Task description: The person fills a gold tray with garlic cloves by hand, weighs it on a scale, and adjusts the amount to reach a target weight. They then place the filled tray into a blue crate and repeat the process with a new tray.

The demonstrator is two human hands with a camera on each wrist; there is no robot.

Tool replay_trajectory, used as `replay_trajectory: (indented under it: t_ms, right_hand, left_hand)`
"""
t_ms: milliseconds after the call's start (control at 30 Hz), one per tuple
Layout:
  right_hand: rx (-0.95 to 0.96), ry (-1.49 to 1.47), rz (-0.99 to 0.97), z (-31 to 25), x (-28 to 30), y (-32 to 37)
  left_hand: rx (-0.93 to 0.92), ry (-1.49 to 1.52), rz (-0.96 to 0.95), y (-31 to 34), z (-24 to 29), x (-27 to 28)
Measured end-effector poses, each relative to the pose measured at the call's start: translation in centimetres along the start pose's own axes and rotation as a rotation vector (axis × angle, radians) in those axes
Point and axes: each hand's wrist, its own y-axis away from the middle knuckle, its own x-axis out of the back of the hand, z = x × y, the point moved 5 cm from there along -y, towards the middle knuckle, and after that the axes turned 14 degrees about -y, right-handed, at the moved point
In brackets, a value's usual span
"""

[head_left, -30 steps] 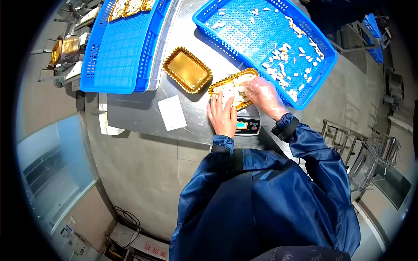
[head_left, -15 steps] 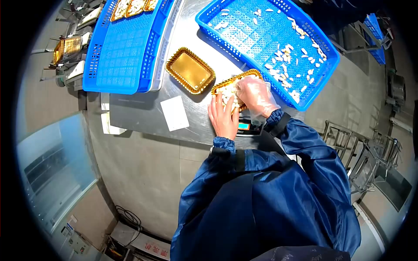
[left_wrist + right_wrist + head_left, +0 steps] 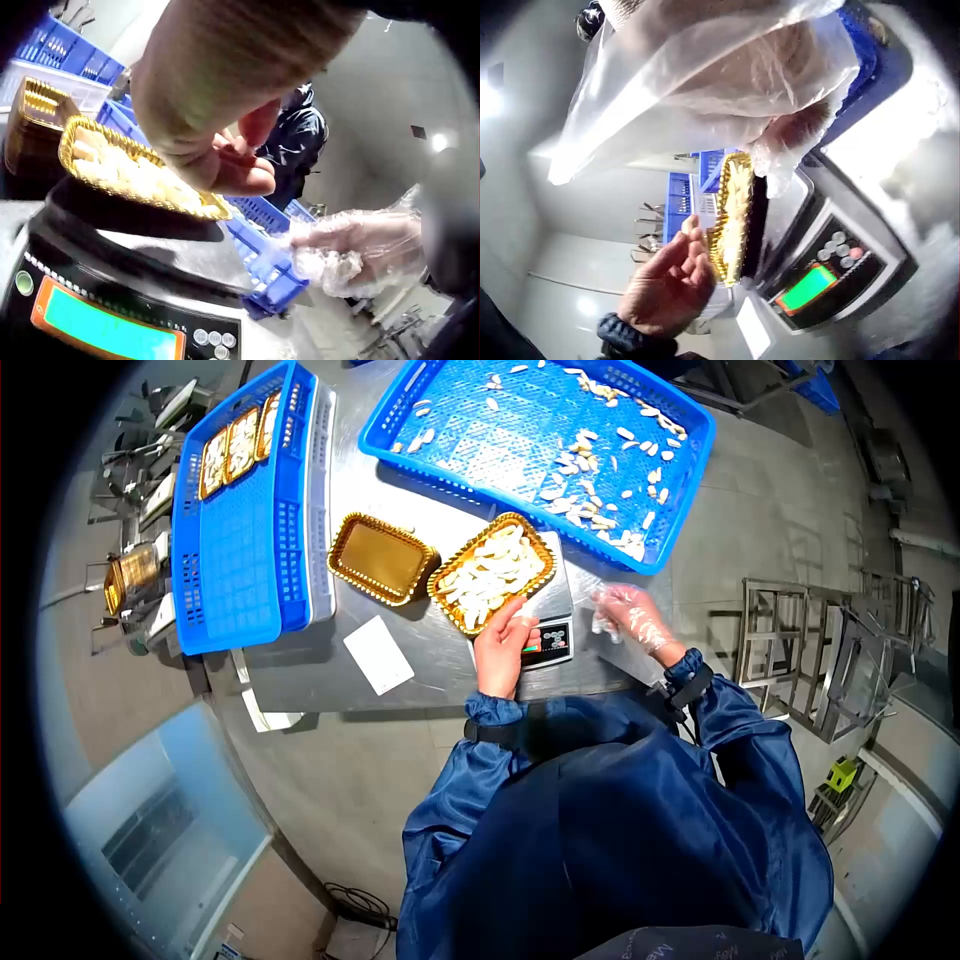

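A gold tray (image 3: 548, 565) filled with whitish pieces (image 3: 490, 572) sits on a scale (image 3: 560, 640) with a lit display. At the tray's near edge is my bare left hand (image 3: 505, 652), its fingers loosely bent; in the right wrist view, this hand (image 3: 671, 281) shows nothing in it. My right hand (image 3: 637, 622), in a clear plastic glove, hovers right of the scale, apart from the tray. In the left wrist view the gloved hand (image 3: 360, 247) has bent fingers; whether the white lumps there are pieces or crumpled glove is unclear.
An empty-looking gold tray (image 3: 378, 560) stands left of the filled one. Behind is a large blue crate (image 3: 480, 435) with scattered pieces. At the left, another blue crate (image 3: 230, 570) holds several filled trays. A white card (image 3: 378, 655) lies on the metal table (image 3: 310, 680).
My right hand has left the filled tray and moved right. My left hand has drawn back from the pieces to the tray's near edge. The head view has shifted.
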Motion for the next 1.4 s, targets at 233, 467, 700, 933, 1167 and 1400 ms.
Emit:
replay_trajectory:
  t_ms: [233,467,700,933,1167,1400]
  right_hand:
    - [0.571,0.803,0.442,3.5,5.5,-2.3]
    - [0.68,0.617,0.262,2.1,1.9,-5.4]
    - [0.378,0.627,0.193,-2.4,-2.0,-6.5]
    - [0.582,0.985,0.134,1.0,-1.4,-8.5]
    - [0.57,0.981,0.218,3.7,1.5,-5.5]
    - [0.449,0.317,0.191,4.6,3.2,-4.7]
  left_hand:
    - [0.122,0.04,-0.122,1.1,-1.4,-3.0]
    - [0.084,0.027,-0.066,2.1,-0.8,-2.9]
    - [0.095,0.038,-0.007,2.7,-1.8,-2.7]
    - [0.089,0.072,-0.017,2.7,-1.6,-2.9]
    - [0.109,0.079,-0.051,2.5,-1.8,-3.6]
    - [0.082,0.067,-0.07,2.4,-1.1,-4.0]
